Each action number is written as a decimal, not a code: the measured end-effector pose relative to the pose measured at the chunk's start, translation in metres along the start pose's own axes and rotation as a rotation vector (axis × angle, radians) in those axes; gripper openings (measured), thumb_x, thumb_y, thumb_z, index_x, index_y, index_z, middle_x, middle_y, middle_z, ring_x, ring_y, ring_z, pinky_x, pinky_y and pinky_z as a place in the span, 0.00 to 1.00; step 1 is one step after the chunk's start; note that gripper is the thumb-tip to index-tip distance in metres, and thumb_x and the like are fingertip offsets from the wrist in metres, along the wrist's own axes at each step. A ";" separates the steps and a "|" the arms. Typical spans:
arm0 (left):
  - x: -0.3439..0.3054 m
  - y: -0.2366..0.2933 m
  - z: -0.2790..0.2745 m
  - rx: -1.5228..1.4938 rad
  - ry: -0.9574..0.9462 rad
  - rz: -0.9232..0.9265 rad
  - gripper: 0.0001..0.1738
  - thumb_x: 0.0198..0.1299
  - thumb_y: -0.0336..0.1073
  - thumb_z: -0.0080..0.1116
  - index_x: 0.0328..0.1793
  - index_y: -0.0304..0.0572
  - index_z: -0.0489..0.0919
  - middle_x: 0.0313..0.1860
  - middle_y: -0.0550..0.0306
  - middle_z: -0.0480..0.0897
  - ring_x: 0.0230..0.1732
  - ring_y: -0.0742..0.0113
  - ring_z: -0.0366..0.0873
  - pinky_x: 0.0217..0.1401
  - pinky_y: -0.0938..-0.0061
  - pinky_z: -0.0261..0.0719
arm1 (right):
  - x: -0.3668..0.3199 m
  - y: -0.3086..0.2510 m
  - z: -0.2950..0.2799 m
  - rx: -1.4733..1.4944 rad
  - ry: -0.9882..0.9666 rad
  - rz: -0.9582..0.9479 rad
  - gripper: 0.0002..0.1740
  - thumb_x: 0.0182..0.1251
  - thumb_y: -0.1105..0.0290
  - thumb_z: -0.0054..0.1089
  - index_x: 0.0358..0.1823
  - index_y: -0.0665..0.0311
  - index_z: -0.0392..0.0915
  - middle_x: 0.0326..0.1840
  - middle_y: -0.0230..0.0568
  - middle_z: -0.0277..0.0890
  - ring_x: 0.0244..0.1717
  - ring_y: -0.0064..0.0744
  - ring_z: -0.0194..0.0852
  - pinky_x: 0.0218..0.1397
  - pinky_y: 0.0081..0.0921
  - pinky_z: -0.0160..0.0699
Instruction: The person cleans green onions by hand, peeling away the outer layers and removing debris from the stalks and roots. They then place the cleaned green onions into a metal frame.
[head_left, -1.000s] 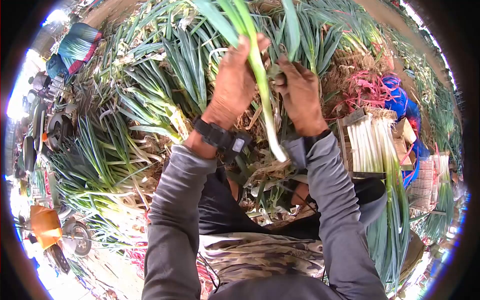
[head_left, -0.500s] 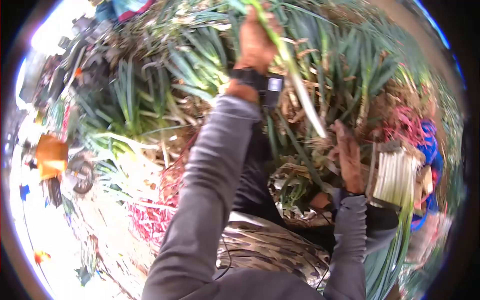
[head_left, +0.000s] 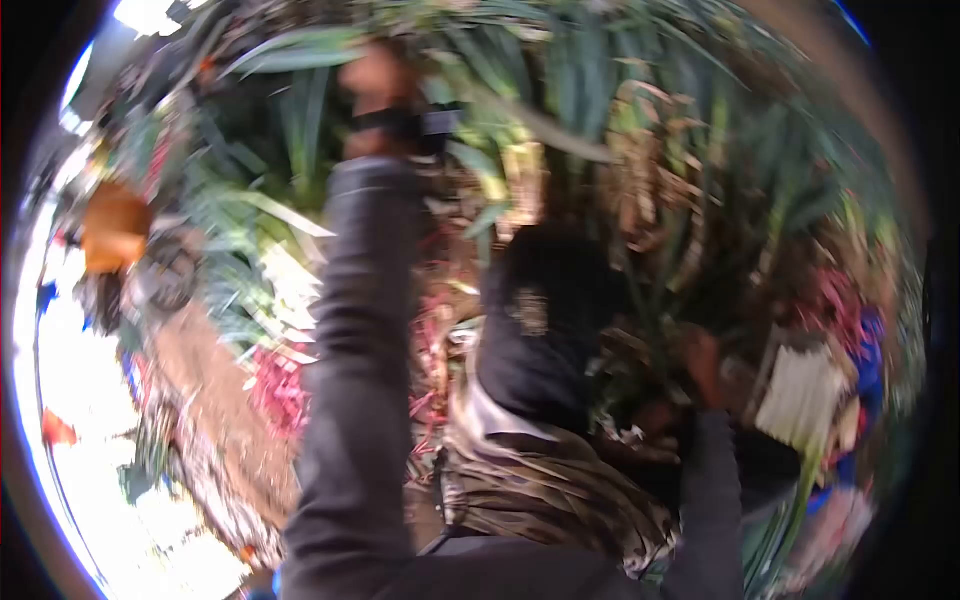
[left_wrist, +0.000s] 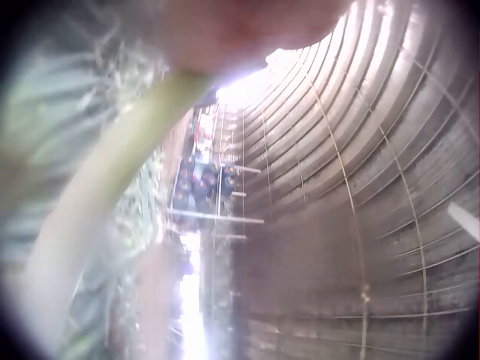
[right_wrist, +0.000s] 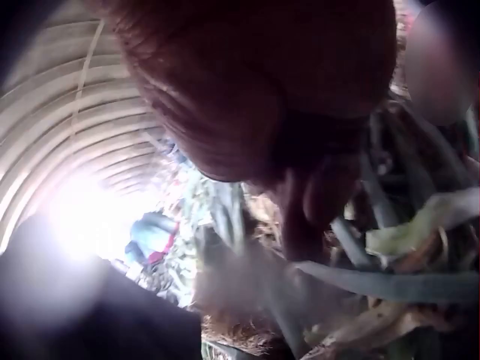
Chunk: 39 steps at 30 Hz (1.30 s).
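I see the left hand [head_left: 380,85], blurred, gripping a leek [left_wrist: 109,172] near the top of the head view, its green leaves pointing left and its pale end right, with a pile [head_left: 590,80] of more leeks behind. The right hand [head_left: 702,365] is low among loose leaves [right_wrist: 390,285]; I cannot tell whether its fingers hold any. Right of it is a bundle [head_left: 798,400] of white stalks.
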<state>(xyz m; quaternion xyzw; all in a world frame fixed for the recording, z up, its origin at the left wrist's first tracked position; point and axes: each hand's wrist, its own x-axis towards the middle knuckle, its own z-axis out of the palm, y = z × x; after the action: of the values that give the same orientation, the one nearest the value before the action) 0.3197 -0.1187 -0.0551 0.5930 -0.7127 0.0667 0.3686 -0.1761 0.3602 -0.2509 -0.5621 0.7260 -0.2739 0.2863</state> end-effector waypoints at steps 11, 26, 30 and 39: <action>-0.052 -0.400 -0.144 0.020 0.117 -0.091 0.29 0.73 0.49 0.50 0.72 0.38 0.75 0.60 0.43 0.84 0.54 0.49 0.84 0.61 0.58 0.80 | 0.044 -0.001 -0.013 0.541 0.171 0.489 0.21 0.77 0.61 0.59 0.57 0.74 0.79 0.41 0.40 0.84 0.35 0.28 0.82 0.40 0.27 0.82; -0.197 -0.045 0.050 -0.687 -0.629 -0.788 0.25 0.73 0.46 0.61 0.69 0.38 0.78 0.52 0.55 0.81 0.48 0.66 0.80 0.52 0.71 0.79 | 0.212 0.070 0.023 -0.231 0.215 0.679 0.21 0.69 0.53 0.62 0.48 0.66 0.84 0.45 0.58 0.85 0.47 0.57 0.85 0.49 0.47 0.78; -0.215 -0.082 0.087 -0.304 -0.643 -0.433 0.28 0.73 0.47 0.61 0.71 0.38 0.76 0.51 0.50 0.79 0.50 0.58 0.76 0.55 0.64 0.77 | 0.197 0.080 -0.006 0.189 0.121 0.668 0.26 0.70 0.52 0.63 0.52 0.71 0.81 0.50 0.50 0.84 0.46 0.46 0.84 0.50 0.41 0.78; -0.318 -0.247 0.050 -0.019 -0.797 -0.099 0.22 0.65 0.39 0.63 0.62 0.37 0.81 0.57 0.43 0.84 0.59 0.44 0.79 0.62 0.53 0.76 | 0.072 0.104 -0.032 0.147 0.063 0.180 0.39 0.57 0.88 0.45 0.73 0.57 0.71 0.71 0.54 0.67 0.74 0.53 0.63 0.81 0.39 0.57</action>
<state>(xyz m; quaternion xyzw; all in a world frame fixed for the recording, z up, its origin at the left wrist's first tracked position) 0.5265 0.0366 -0.3677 0.6026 -0.7711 -0.1929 0.0715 -0.2826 0.3152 -0.3119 -0.4634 0.7600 -0.3171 0.3274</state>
